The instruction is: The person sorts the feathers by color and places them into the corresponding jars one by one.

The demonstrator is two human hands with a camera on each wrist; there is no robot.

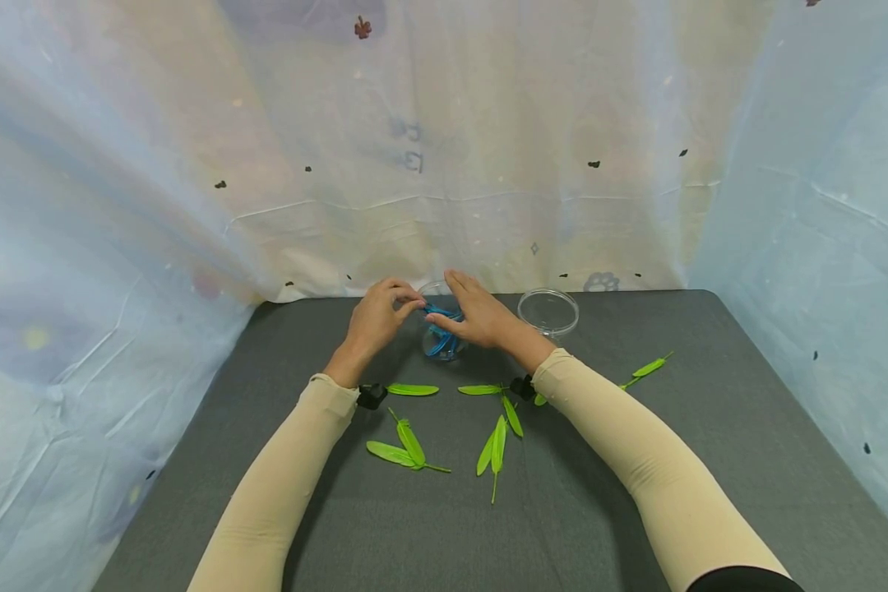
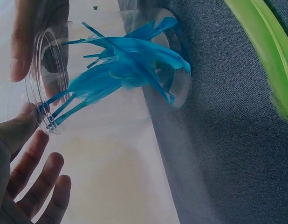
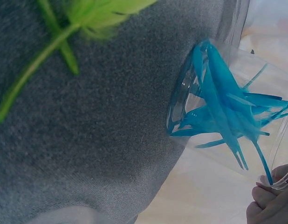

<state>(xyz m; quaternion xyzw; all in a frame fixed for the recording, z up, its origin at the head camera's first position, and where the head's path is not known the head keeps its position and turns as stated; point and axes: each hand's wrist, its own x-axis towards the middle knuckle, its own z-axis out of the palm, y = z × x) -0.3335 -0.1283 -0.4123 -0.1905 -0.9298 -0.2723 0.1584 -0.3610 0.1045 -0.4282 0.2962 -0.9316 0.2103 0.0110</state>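
The rim of a clear jar point(image 2: 179, 89), stood on a grey table point(image 1: 340, 526), is pinched by the left hand point(image 1: 379, 319). The right hand point(image 1: 483, 317) is held fairly straight-fingered beside the mouth; whether the jar is touched cannot be told. Blue feathers point(image 2: 120, 60) are contained inside; green feathers point(image 1: 410, 442) are scattered nearer.

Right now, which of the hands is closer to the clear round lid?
Right. The right hand is just left of the clear round lid; the left hand is farther left, at the other side of the jar.
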